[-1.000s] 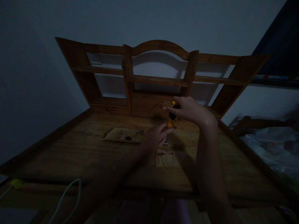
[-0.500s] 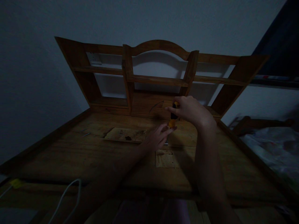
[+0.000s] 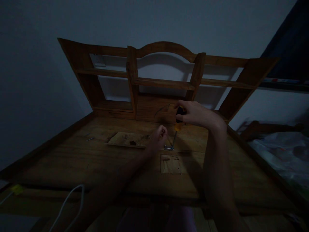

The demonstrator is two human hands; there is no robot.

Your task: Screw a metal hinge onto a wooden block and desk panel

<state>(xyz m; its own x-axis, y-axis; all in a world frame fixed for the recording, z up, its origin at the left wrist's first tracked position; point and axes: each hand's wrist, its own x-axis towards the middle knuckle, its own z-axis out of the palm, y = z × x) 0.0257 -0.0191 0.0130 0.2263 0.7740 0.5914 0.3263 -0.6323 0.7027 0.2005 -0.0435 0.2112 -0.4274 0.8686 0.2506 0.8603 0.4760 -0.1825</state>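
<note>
My right hand is wrapped round the black and yellow handle of a screwdriver, which stands nearly upright. The shaft reaches down to a small silver metal piece, perhaps a hinge, on the wooden desktop. Just left of the shaft is my left hand, raised a little, with its fingers curled closed. Whether anything is inside them I cannot make out. In front of the metal piece lies a small square wood piece, and a longer, worn wooden board lies behind my left forearm.
A wooden shelf unit stands along the back of the desktop. A thin metal item lies at the left. A white cord loops at the front left edge. Plastic bags are beyond the right edge.
My left hand has let go of the screwdriver's lower end and moved left, its fingers curling in. The metal piece shows more fully. My right hand keeps hold of the handle.
</note>
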